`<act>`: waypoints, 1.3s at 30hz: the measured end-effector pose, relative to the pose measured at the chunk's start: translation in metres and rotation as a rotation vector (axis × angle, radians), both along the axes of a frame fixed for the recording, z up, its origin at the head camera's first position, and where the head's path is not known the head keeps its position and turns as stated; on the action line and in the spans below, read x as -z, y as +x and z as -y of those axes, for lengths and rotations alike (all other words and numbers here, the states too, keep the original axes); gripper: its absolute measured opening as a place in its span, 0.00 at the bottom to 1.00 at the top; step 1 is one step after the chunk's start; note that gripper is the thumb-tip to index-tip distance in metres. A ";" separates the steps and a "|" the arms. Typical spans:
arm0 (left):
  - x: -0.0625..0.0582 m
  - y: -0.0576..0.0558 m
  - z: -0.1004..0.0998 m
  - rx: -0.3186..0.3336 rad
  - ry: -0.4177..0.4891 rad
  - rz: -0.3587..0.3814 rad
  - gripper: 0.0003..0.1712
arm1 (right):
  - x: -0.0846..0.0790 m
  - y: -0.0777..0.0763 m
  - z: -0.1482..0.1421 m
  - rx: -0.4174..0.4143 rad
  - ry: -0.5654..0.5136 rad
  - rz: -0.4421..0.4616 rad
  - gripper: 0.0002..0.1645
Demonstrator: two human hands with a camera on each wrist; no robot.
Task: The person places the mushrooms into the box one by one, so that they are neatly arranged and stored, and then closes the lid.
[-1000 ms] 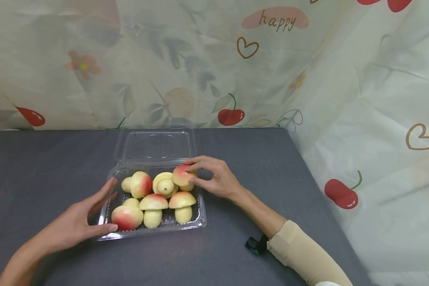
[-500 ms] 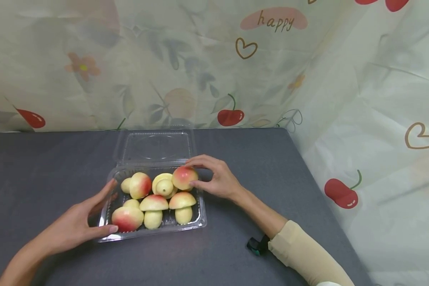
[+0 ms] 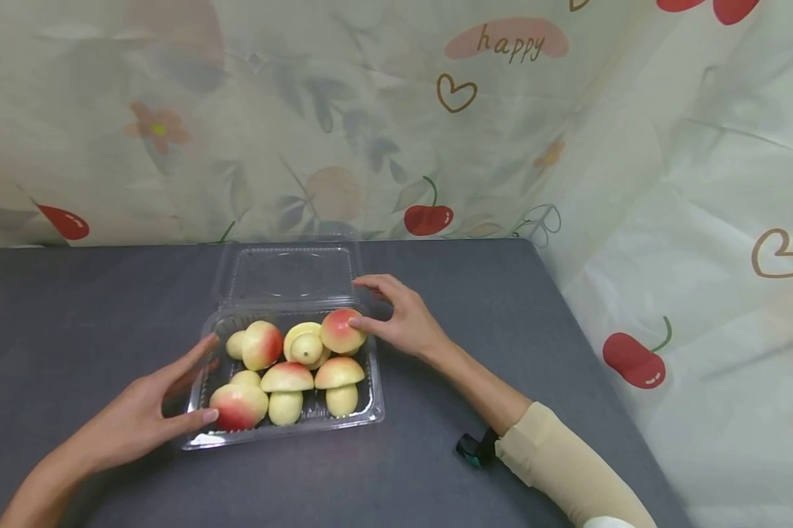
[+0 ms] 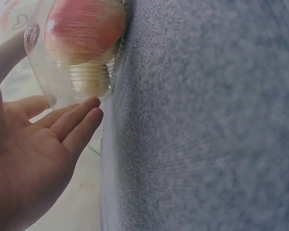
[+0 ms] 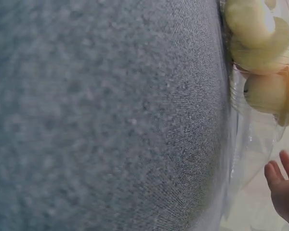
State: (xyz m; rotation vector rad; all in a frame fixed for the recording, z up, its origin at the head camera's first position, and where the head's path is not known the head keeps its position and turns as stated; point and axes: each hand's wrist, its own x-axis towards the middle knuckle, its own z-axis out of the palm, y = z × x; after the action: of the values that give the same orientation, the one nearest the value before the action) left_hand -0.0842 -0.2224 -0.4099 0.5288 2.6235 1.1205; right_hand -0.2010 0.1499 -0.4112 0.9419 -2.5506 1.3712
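A clear plastic clamshell box point(image 3: 290, 431) lies on the table with its lid point(image 3: 289, 273) folded back. Inside sit several mushroom-shaped pieces, cream-yellow with red-blushed caps, in two rows. My left hand point(image 3: 148, 409) rests along the box's left side, thumb at the front corner. In the left wrist view its fingers are straight, tips close to the clear wall near a red-capped mushroom point(image 4: 89, 29). My right hand point(image 3: 404, 317) is at the back right corner, thumb tip at the cap of the mushroom point(image 3: 339, 334) there, its other fingers raised away from it.
The table point(image 3: 436, 455) has a dark grey cloth surface, its right edge slanting down beside a printed curtain. That curtain point(image 3: 370, 132) also hangs along the back edge, right behind the lid. A black strap device point(image 3: 475, 449) sits at the right wrist.
My right hand's fingers have spread and lifted off the back right mushroom, which now sits in the box, its cap turned slightly. The left hand stays at the box's left side.
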 end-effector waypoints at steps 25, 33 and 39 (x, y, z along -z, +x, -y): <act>0.002 -0.007 0.002 -0.003 0.019 -0.010 0.65 | 0.000 -0.021 0.008 -0.017 -0.018 0.654 0.61; 0.002 -0.006 0.002 -0.004 0.027 -0.002 0.65 | -0.001 -0.020 0.009 0.004 -0.007 0.706 0.62; 0.003 -0.007 0.002 -0.007 0.026 0.018 0.65 | 0.001 -0.020 0.009 -0.001 -0.046 0.708 0.62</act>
State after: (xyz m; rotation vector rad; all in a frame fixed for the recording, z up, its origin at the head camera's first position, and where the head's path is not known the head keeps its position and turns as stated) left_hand -0.0910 -0.2241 -0.4128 0.5130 2.6004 1.1575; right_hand -0.2209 0.1407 -0.4127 0.4964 -2.9503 2.0415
